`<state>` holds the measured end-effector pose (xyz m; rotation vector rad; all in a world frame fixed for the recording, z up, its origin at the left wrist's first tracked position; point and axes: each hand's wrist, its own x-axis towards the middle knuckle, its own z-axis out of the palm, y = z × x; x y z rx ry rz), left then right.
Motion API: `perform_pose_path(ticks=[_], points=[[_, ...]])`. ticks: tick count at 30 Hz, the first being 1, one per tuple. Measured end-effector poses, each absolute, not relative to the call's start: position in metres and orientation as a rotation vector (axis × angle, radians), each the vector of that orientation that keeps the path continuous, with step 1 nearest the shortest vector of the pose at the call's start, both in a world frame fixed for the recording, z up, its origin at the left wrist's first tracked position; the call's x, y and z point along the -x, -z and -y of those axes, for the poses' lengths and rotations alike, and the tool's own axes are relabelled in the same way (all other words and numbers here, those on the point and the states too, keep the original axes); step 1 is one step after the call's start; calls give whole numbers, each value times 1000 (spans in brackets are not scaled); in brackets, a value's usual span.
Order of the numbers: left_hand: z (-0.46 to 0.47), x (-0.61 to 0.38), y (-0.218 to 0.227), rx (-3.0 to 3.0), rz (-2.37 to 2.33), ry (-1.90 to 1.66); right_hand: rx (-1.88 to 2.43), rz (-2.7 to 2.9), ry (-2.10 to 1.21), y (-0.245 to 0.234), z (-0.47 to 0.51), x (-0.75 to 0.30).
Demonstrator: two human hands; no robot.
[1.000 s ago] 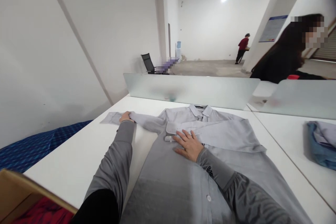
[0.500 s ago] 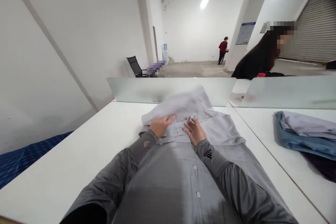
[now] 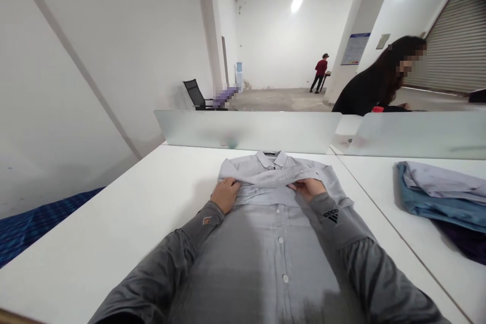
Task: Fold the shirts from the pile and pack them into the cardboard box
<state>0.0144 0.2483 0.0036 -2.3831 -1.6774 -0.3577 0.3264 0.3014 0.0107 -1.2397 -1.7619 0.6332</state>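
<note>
White walls (image 3: 281,45) and a floor (image 3: 281,100) show beyond a frosted divider (image 3: 258,129), with a black chair (image 3: 195,94) and a water dispenser (image 3: 239,77) at the back. From the head camera, a grey shirt (image 3: 243,248) lies front up on the white table (image 3: 114,212), collar (image 3: 262,159) towards the divider, its upper sleeve (image 3: 266,179) folded across the chest. The left hand (image 3: 226,195) bends its fingers over that sleeve near the shoulder (thumb hidden, so I cannot tell whether it pinches). The right hand (image 3: 309,188) pinches the sleeve's lower edge near the cuff (image 3: 313,175). Folded clothes (image 3: 436,197) lie well apart, to the right; past the divider, a person in black (image 3: 360,88) leans forward
</note>
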Motion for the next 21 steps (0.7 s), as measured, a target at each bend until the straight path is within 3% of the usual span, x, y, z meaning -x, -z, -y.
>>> perform_pose_path(ticks=[5,7,13,17,21], points=[[-242,-2,-5,2348,1658,402,1052,1470,-1186,-39,-283,-371],[-238,3,-3,2408,1588,374,1023,1223,-1262,-40,-279,-381],[-219,14,-1,2672,1352,286,1518,754,-903,-13,-276,-408],[-215,22,-15,2689,1571,264,1980,1257,-605,-6,-258,-441],[-241,24,-34,2567,1761,308,2149,1713,133,-19,-234,-440]])
